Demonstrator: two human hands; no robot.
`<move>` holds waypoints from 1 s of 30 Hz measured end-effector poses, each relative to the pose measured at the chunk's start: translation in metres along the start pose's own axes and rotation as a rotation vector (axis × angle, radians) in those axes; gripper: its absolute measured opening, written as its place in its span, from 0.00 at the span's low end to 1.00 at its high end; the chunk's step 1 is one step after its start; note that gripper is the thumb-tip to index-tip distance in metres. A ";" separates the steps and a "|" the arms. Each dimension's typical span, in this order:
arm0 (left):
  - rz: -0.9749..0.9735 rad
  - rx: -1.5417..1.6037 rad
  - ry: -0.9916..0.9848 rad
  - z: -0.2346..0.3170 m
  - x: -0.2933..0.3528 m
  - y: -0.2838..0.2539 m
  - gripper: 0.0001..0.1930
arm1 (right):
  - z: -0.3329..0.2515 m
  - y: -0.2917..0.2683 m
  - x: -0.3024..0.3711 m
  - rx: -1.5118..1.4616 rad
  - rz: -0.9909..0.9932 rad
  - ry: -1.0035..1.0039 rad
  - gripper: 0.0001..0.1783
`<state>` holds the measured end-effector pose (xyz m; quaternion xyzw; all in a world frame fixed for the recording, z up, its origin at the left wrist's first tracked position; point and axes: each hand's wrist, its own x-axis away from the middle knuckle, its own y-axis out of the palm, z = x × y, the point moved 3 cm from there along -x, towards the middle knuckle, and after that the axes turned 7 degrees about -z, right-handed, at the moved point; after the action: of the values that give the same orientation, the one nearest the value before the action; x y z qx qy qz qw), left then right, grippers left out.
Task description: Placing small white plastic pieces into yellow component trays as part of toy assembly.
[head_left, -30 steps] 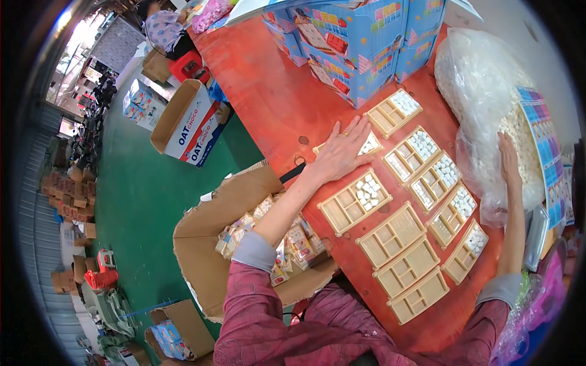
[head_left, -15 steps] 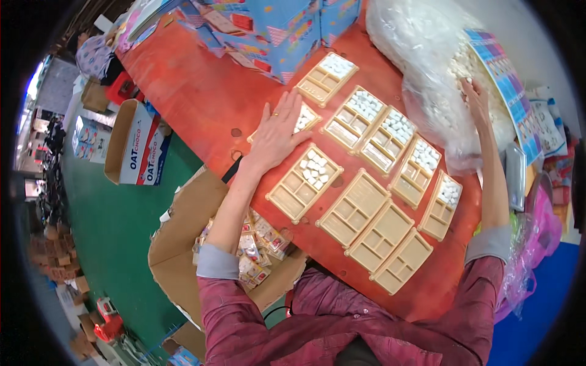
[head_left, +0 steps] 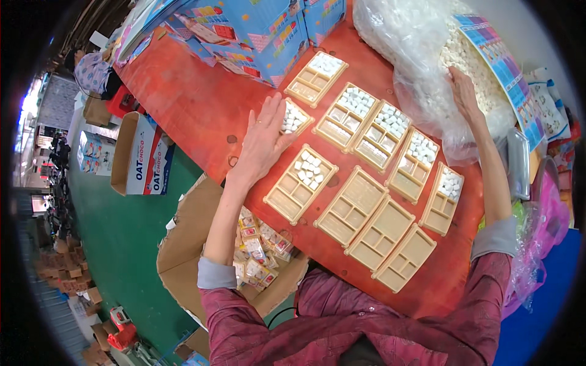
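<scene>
My left hand (head_left: 261, 140) lies flat, its fingers stretched out and thumb apart, over a beige compartment tray (head_left: 294, 116) partly filled with small white pieces. Much of that tray is hidden under the hand. At the upper right, my right hand (head_left: 465, 96) reaches to a heap of small white pieces (head_left: 479, 64) in a clear plastic bag (head_left: 406, 58); its fingertips are hidden. Several trays between the hands hold white pieces in their largest compartment, among them a tray (head_left: 293, 194) just below my left hand. Nearer my body lie three bare trays, one of them at the right end (head_left: 404, 259).
Blue printed cartons (head_left: 262, 36) stand at the back of the red table (head_left: 183, 91). A colourful printed sheet (head_left: 503, 76) leans by the bag. Below the table's left edge, an open cardboard box (head_left: 192, 244) holds packed trays (head_left: 259, 256). A pink plastic bag (head_left: 540, 235) hangs at right.
The whole view has shifted slightly. My left hand has slid a little toward me over its tray, fingers closer together. My right fingertips, earlier seen at a white piece, are now hidden.
</scene>
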<state>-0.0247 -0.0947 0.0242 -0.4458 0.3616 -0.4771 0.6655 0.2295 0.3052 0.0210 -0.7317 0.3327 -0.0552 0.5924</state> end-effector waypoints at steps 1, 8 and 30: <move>-0.003 0.001 0.003 0.003 0.000 0.003 0.35 | 0.004 0.001 0.000 0.035 0.020 0.013 0.10; -0.061 -0.119 -0.006 -0.006 0.003 0.015 0.37 | 0.009 0.010 -0.006 0.016 0.071 0.063 0.10; -0.054 0.004 -0.103 -0.022 0.009 0.017 0.32 | 0.044 -0.008 -0.011 -1.659 -0.030 0.758 0.17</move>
<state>-0.0367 -0.1061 0.0006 -0.4781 0.3140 -0.4721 0.6708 0.2459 0.3487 0.0191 -0.8600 0.4285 -0.0428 -0.2738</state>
